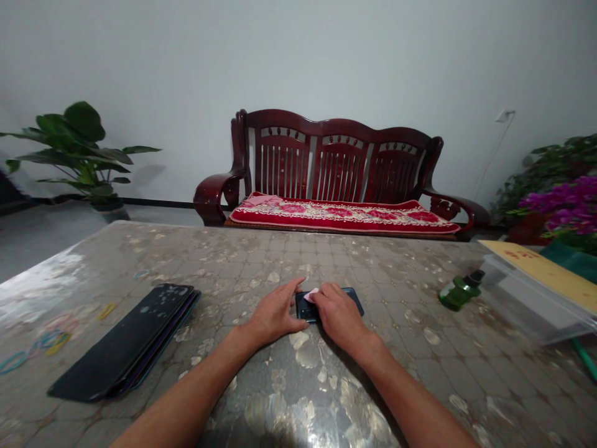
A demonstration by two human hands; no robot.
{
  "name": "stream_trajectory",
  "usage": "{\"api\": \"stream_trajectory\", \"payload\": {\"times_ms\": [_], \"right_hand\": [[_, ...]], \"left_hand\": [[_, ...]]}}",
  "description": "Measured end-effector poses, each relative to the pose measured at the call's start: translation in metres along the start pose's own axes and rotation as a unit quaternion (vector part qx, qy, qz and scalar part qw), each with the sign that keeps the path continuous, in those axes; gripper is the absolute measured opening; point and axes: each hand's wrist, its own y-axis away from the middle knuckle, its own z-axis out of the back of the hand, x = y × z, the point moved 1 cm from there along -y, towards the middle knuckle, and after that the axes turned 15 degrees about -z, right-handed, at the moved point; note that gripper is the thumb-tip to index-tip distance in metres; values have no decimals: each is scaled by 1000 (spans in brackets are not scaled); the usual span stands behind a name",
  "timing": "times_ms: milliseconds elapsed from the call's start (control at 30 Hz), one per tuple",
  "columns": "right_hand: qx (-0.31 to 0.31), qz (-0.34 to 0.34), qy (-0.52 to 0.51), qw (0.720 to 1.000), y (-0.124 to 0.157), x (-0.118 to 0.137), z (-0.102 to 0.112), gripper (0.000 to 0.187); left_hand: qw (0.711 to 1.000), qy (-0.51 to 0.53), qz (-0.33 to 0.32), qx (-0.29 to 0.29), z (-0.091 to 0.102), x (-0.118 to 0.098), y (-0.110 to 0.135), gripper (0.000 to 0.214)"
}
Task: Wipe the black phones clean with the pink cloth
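A dark phone (351,297) lies flat on the table (298,386) in front of me. My left hand (275,313) rests on the table at the phone's left end, thumb and fingers spread around its edge, steadying it. My right hand (336,311) lies on top of the phone with fingers pressed down on a small pink cloth (311,294), which shows only at its left edge. Most of the phone is hidden under my right hand.
A stack of dark flat phones or tablets (128,339) lies at the left. Coloured rubber bands (51,339) are scattered at the far left edge. A green bottle (459,290) lies on its side at the right, beside a clear plastic box (536,298). A wooden bench (336,180) stands behind.
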Motion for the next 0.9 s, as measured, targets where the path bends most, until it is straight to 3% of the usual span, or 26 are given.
{"api": "stream_trajectory", "payload": {"times_ms": [200,400,600,800,900], "right_hand": [[-6,-115,29,993,-2,-12,0,27],[19,8,-14,1000,0,6,-3,28],[-18,-72,13,997,-2,-5,-6,23],[-1,38,-7,999,0,10,-9,21],[3,33,-5,999,0,10,-6,23]], "left_hand": [[1000,3,-3,1,-1,3,0,94],[1000,5,-15,-5,-2,6,0,95],[1000,7,-5,2,0,4,0,96],[1000,8,-5,0,0,4,-2,97],[1000,8,0,5,0,3,-2,99]]}}
